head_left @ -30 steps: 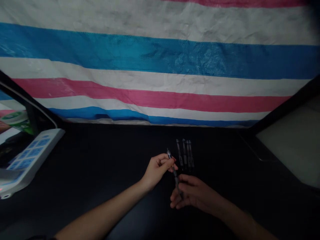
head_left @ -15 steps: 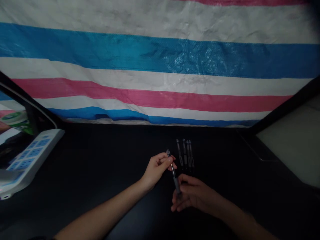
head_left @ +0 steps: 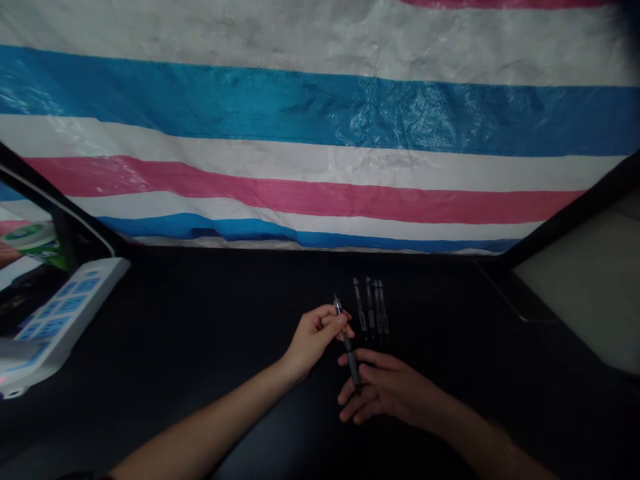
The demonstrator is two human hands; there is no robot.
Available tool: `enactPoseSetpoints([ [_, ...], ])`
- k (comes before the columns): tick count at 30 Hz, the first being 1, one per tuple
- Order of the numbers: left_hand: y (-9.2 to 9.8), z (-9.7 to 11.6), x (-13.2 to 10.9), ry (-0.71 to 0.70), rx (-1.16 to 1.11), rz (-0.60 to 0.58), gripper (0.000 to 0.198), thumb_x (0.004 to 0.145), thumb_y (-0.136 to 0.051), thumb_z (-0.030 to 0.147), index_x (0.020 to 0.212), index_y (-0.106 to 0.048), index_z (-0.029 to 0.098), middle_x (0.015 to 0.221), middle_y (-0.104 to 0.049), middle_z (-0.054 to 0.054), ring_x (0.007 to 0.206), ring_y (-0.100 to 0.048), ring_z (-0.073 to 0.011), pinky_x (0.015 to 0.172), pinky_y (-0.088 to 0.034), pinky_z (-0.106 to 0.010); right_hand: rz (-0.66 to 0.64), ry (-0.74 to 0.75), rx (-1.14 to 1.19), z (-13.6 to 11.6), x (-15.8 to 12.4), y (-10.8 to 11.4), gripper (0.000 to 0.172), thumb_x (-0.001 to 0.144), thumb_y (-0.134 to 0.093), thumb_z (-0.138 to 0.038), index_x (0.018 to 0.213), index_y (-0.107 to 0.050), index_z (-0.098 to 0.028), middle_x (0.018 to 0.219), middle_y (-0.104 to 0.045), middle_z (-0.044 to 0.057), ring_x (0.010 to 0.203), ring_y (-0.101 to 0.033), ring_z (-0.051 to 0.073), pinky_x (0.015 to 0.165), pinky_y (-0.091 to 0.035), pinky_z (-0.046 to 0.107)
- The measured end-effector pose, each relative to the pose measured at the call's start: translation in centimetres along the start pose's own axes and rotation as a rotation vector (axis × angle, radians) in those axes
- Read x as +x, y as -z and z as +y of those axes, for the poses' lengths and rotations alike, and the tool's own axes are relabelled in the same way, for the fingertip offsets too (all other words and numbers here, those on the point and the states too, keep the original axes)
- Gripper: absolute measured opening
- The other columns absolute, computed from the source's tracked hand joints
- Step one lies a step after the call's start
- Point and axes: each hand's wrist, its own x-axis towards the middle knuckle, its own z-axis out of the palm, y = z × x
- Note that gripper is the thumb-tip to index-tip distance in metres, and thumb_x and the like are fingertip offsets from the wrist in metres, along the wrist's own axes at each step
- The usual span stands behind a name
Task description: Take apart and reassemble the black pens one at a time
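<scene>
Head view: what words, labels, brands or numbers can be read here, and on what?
No text can be read.
White power strip: blue socket faces, no legible marking.
Far-left green and white object: print too blurred.
The pen in the left hand and right hand: markings too small and dark.
The row of pens on the black table: unreadable too.
Striped tarp: no print.

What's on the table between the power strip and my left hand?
Nothing: the head view shows bare table from the power strip to the left hand holding a pen.

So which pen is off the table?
The pen pinched in the left hand, its end against the right hand; the other pens lie side by side on the table.
</scene>
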Motion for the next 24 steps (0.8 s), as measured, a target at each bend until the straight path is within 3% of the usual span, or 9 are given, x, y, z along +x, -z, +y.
enactPoseSetpoints([
  [4, 0.01, -0.09, -0.03, -0.006, -0.012, 0.004, 0.028, 0.080, -0.068, 0.039, 0.085, -0.066, 0.012, 0.068, -0.069, -0.005, 0.059, -0.056, -0.0116, 0.062, -0.043, -0.023, 0.063, -0.013, -0.037, -0.02, -0.04, -0.19, 0.035, 0.080, -0.069, -0.038, 0.093, -0.049, -0.013, 0.085, -0.069, 0.010, 0.079, -0.072, 0.025, 0.071, -0.052, 0.034],
  [8, 0.01, -0.16, -0.06, 0.003, -0.018, 0.008, 0.027, 0.079, -0.069, 0.039, 0.084, -0.066, 0.012, 0.068, -0.069, -0.004, 0.059, -0.057, -0.0120, 0.062, -0.043, -0.024, 0.062, -0.019, -0.004, -0.09, -0.02, -0.31, 0.040, 0.081, -0.066, -0.042, 0.103, -0.048, -0.014, 0.088, -0.069, 0.012, 0.082, -0.072, 0.026, 0.073, -0.052, 0.036],
  [12, 0.05, -0.16, -0.04, -0.003, -0.018, 0.008, 0.027, 0.080, -0.068, 0.039, 0.085, -0.066, 0.012, 0.069, -0.069, -0.005, 0.059, -0.056, -0.0121, 0.062, -0.043, -0.024, 0.072, -0.023, -0.037, -0.27, -0.03, -0.37, 0.035, 0.078, -0.070, -0.039, 0.092, -0.049, -0.014, 0.086, -0.069, 0.010, 0.078, -0.072, 0.024, 0.071, -0.053, 0.034],
  [17, 0.13, -0.18, -0.01, 0.006, -0.026, 0.015, 0.028, 0.080, -0.068, 0.039, 0.084, -0.066, 0.012, 0.068, -0.068, -0.004, 0.058, -0.054, -0.0112, 0.061, -0.041, -0.023, 0.005, -0.037, -0.036, -0.29, -0.20, -0.24, 0.037, 0.082, -0.065, -0.039, 0.103, -0.050, -0.013, 0.091, -0.069, 0.011, 0.082, -0.072, 0.024, 0.072, -0.054, 0.034],
  [20, 0.17, -0.36, 0.04, 0.007, -0.042, 0.019, 0.027, 0.080, -0.069, 0.039, 0.083, -0.065, 0.012, 0.065, -0.067, -0.003, 0.055, -0.052, -0.0100, 0.058, -0.038, -0.022, 0.012, -0.066, -0.122, 0.13, -0.19, 0.03, 0.028, 0.081, -0.064, -0.034, 0.093, -0.053, -0.012, 0.083, -0.069, 0.009, 0.075, -0.072, 0.023, 0.060, -0.054, 0.027],
  [24, 0.27, -0.49, 0.20, 0.032, -0.144, 0.032, 0.027, 0.078, -0.071, 0.038, 0.080, -0.064, 0.013, 0.065, -0.066, -0.002, 0.055, -0.050, -0.0085, 0.059, -0.037, -0.021, -0.002, -0.073, -0.204, 0.41, -0.29, 0.19, 0.023, 0.083, -0.060, -0.032, 0.088, -0.044, -0.016, 0.075, -0.070, 0.007, 0.067, -0.072, 0.023, 0.046, -0.049, 0.021],
])
